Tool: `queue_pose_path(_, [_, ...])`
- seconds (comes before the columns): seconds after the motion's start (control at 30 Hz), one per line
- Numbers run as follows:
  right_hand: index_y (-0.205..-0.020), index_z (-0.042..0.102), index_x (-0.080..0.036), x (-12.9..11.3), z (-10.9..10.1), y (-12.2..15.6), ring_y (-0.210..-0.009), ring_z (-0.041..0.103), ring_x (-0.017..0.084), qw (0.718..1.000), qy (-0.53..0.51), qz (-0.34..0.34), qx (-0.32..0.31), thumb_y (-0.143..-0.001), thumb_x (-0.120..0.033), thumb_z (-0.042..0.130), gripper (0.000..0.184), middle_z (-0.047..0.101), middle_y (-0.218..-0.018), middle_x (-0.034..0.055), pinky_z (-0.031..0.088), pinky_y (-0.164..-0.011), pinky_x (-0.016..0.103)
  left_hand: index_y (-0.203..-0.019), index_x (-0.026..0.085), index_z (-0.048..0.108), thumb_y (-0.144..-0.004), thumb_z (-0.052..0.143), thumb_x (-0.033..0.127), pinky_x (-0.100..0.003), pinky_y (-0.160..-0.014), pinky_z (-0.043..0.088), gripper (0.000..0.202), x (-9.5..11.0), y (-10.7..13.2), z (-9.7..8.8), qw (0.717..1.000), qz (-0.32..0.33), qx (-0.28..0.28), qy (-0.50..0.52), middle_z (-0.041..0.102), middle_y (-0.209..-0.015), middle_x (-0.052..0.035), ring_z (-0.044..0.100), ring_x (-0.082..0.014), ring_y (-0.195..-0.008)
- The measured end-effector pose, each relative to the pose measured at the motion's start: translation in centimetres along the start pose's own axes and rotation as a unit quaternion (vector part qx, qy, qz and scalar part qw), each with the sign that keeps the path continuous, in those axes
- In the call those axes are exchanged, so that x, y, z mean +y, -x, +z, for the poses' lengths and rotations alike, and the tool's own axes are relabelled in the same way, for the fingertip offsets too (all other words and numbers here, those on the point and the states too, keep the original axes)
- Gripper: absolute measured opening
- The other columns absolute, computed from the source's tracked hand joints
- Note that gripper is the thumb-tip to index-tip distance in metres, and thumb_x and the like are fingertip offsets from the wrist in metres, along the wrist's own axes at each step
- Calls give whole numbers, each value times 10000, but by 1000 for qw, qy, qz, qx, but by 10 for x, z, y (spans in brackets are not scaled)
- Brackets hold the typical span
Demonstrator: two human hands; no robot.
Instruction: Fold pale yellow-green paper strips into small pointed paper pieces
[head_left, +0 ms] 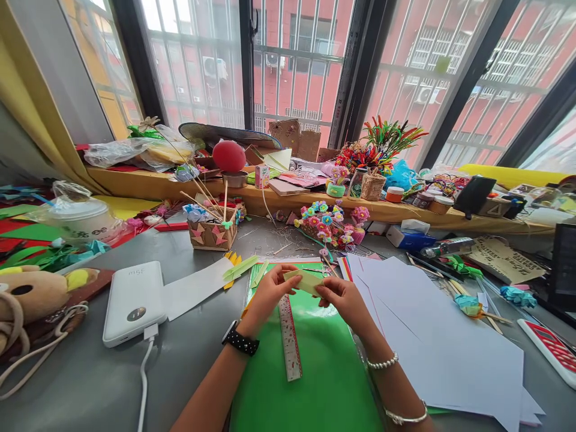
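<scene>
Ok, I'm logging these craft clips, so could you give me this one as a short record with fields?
left hand: grips one end of a pale paper piece
right hand: grips its other end
below: ruler lying on a green sheet
left side: white power bank, cable plugged in
right side: white papers, overlapping
behind: cardboard box holding sticks

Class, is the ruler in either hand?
No: the ruler lies on the green sheet; left hand and right hand hold pale paper.
</scene>
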State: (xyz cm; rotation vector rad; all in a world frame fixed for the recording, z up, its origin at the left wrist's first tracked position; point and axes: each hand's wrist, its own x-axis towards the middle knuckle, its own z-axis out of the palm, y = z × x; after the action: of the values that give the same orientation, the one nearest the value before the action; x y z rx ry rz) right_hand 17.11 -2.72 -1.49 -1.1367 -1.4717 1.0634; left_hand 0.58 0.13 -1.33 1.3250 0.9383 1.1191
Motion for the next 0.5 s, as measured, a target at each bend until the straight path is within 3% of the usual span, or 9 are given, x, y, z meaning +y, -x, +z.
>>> queue_pose_path(0.2, [-691,609,-145,0,-2,0,-436,520,96,1000,-20,-1,24,-675,-323,562,185,543,-486,-24,406,-443,200,-737,132,572,-612,619,278,-234,-571,474,198,0,-1,-3,999,-1,-46,-3,591,-708,-5,553,-111,-615])
queue_pose_path(0.5, [-841,641,-167,4,-2,-2,-486,563,102,996,-88,5,34,-666,-287,576,222,609,-589,1,428,-463,205,-822,140,635,-644,595,297,-267,-633,498,241,2,1,-2,997,3,-71,2,641,-833,-48,583,-157,-705])
